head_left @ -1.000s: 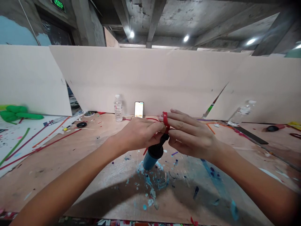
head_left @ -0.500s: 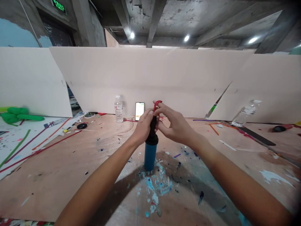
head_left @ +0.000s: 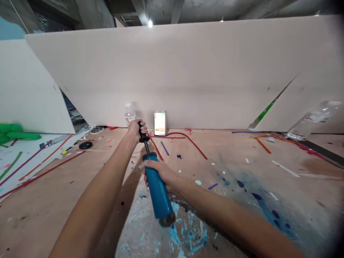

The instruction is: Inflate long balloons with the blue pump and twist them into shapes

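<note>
Left hand [head_left: 136,128], left of frame centre: wrapped round the black handle [head_left: 143,138] of a blue cylindrical hand pump [head_left: 158,195], tilted at lower centre. Right hand [head_left: 164,172] grips its upper barrel. Judgement: brace barrel firmly; stroke along the dark rod [head_left: 146,147], without sideways bending.

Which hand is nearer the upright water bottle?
Left. The left hand is in front of the bottle, partly covering it; the right hand is lower right, nearer the camera.
</note>
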A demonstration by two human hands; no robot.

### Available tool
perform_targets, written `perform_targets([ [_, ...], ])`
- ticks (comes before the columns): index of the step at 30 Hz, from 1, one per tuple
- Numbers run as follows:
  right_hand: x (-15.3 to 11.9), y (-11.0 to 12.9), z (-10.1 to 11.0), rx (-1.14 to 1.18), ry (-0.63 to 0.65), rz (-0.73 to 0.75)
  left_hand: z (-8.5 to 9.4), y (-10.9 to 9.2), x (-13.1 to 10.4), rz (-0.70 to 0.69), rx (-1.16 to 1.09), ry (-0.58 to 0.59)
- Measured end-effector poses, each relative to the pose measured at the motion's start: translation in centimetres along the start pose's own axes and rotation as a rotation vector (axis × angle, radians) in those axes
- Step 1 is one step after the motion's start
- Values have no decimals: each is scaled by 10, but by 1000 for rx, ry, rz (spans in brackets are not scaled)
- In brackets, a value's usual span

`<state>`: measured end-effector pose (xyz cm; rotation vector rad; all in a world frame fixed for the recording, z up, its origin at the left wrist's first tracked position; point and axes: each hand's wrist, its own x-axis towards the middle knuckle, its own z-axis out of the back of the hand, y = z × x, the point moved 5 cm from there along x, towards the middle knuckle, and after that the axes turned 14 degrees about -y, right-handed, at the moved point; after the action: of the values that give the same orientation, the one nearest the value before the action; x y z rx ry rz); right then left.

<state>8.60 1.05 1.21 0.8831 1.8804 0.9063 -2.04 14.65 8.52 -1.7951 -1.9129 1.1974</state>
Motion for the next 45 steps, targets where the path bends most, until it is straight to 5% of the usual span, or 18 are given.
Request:
perform_targets([
  [6,-29,-38,3,82,-104,-23,-3,-7,14,16,73,-10],
  [10,-53,-60,16,118,-191,-75,-19,23,0,62,91,78],
  [14,-67,-67,21,139,-146,-97,-26,58,-20,179,72,235],
  [18,-70,-71,19,109,-81,-111,-7,79,-32,325,48,268],
  [23,-70,-73,13,93,-15,-109,18,79,-38,330,29,227],
  [29,-67,-72,11,73,-48,-102,28,80,-53,292,14,169],
  [37,-55,-64,15,100,-143,-79,49,122,-88,299,29,113],
  [41,-49,-56,11,33,-117,-64,50,109,-89,239,77,123],
  [45,-27,-18,9,-77,-111,133,14,67,-86,40,178,181],
])
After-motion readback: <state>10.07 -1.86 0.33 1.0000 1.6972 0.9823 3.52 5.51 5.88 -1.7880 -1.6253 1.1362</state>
